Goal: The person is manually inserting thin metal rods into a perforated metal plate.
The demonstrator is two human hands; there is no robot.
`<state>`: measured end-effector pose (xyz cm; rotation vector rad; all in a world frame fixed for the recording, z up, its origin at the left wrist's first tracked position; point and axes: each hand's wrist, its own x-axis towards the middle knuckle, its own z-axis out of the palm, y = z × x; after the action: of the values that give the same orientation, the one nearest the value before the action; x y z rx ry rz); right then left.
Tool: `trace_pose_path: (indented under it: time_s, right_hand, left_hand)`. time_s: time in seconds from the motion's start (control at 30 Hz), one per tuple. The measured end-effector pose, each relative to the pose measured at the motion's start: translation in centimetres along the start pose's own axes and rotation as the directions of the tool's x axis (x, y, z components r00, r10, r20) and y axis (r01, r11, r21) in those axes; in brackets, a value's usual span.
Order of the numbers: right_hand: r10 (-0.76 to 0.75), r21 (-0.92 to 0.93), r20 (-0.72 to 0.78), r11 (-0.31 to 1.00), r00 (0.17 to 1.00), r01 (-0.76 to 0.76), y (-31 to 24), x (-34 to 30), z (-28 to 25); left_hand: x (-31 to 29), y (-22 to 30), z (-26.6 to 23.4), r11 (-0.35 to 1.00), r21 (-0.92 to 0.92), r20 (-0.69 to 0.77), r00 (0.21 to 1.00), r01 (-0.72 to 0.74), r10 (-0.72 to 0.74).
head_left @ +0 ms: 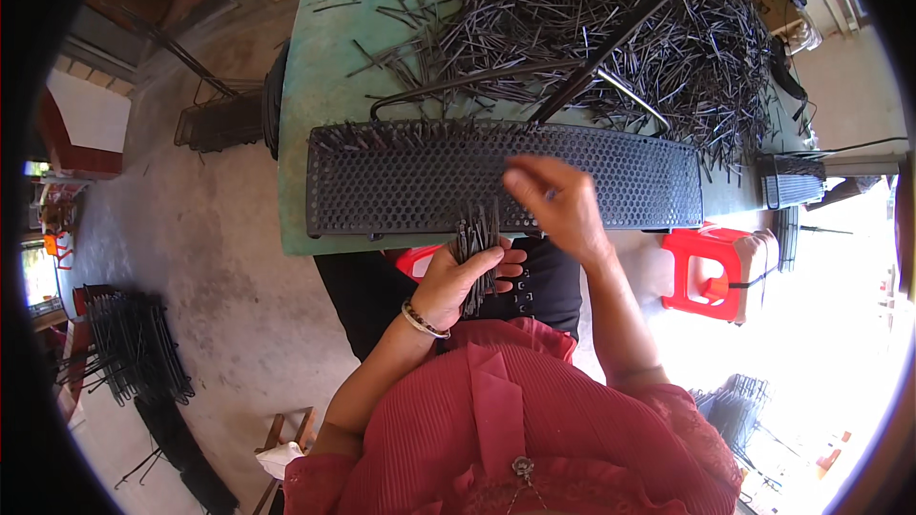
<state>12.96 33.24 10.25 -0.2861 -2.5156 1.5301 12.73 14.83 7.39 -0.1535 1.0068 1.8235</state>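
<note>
My left hand (456, 278) is closed round a bundle of thin dark sticks (477, 243), held upright just off the near edge of a black perforated metal rack (410, 181). Above the rack's near middle, my right hand (563, 202) has thumb and forefinger brought together. Its fingertips are slightly blurred, and anything between them is too small to make out. Similar dark sticks (372, 136) stand in holes along the rack's far left edge. Over the right part, the holes look bare.
A big heap of loose dark sticks (620, 29) covers the far part of the green table (320, 52). A metal bar frame (634, 24) rises behind the rack. Red stools (716, 272) stand at the right. Stacked black racks (134, 348) lie on the floor at left.
</note>
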Motion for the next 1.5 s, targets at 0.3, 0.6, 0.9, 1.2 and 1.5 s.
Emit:
trace_pose_path:
  time_s: [0.3, 0.6, 0.9, 1.2, 1.5]
  right_hand:
    - [0.242, 0.23, 0.27, 0.924, 0.932, -0.306, 0.2, -1.0, -0.3]
    - [-0.148, 0.091, -0.37, 0.977, 0.917, 0.194, -0.8, 4.5, 1.8]
    - [-0.332, -0.098, -0.363, 0.943, 0.871, 0.319, -0.2, 5.5, 3.0]
    - [-0.308, -0.086, -0.34, 0.951, 0.888, 0.297, 0.0, 5.5, 2.9]
    - [-0.338, -0.116, -0.32, 0.941, 0.885, 0.318, 1.1, 5.5, 3.2]
  left_hand:
    - [0.0, -0.3, 0.3, 0.998, -0.05, -0.029, 0.999, -0.029, 0.028]
    - [-0.4, -0.9, -1.0, 0.999, -0.033, -0.006, 1.0, 0.017, -0.017]
    - [-0.8, -1.2, -1.8, 0.992, -0.1, 0.031, 0.996, -0.077, 0.08]
    - [-1.0, -0.7, -1.1, 0.99, -0.143, -0.051, 0.998, 0.015, -0.023]
    - [-0.8, -0.9, -1.1, 0.992, -0.129, -0.053, 0.999, 0.002, -0.009]
